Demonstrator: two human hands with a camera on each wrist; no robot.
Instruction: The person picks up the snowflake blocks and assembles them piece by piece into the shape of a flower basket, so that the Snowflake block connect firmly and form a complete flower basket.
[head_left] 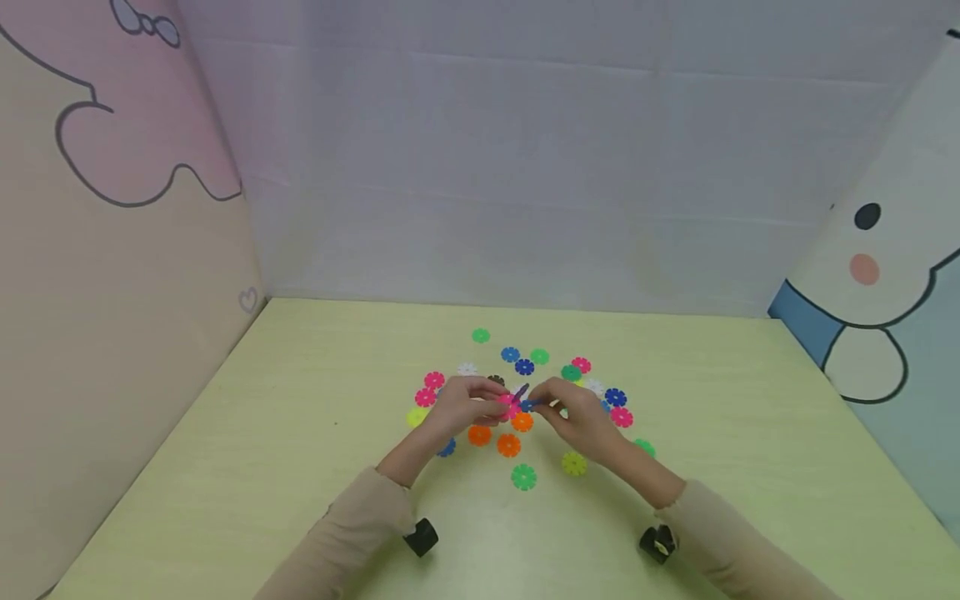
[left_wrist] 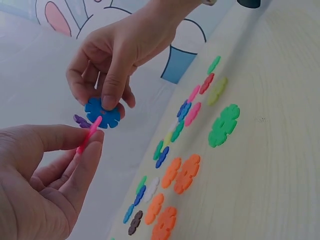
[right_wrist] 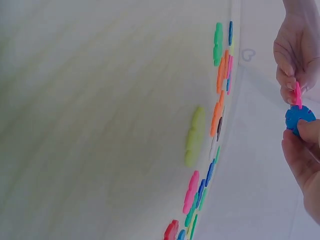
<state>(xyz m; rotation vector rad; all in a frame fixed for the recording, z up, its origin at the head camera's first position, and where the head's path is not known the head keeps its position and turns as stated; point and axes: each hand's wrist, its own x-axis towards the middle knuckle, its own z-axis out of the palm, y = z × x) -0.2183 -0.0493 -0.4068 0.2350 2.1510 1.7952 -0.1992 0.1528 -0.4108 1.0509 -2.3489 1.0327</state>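
Note:
Above the table my left hand pinches a pink notched snowflake disc between thumb and fingertips. My right hand pinches a blue snowflake disc, which stands at an angle to the pink one. Their edges meet at the notches in the left wrist and right wrist views. A purple snowflake disc sits close behind, beside the pink disc, partly hidden by the left fingers. In the right wrist view the blue disc lies just below the pink edge.
Loose snowflake discs lie scattered under and around the hands, among them an orange disc, a green disc and a yellow disc. A light wood-toned table carries them. A pale curtain-like wall stands behind.

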